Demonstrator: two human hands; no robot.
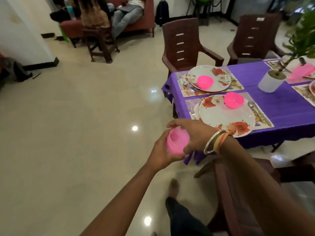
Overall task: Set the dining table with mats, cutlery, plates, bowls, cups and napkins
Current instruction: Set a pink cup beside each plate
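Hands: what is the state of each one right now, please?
Left hand: grips the pink cup from below.
Right hand: grips the same cup, fingers curled over its top.

No words, numbers or brands can be read anywhere. A small white sticker (260, 19) sits on the back of the far brown plastic chair (255, 40). Its print is too blurred to make out.

Arms outstretched; left grip (159, 151) curled under pink cup (177, 141); right grip (193, 134) curled over its top.
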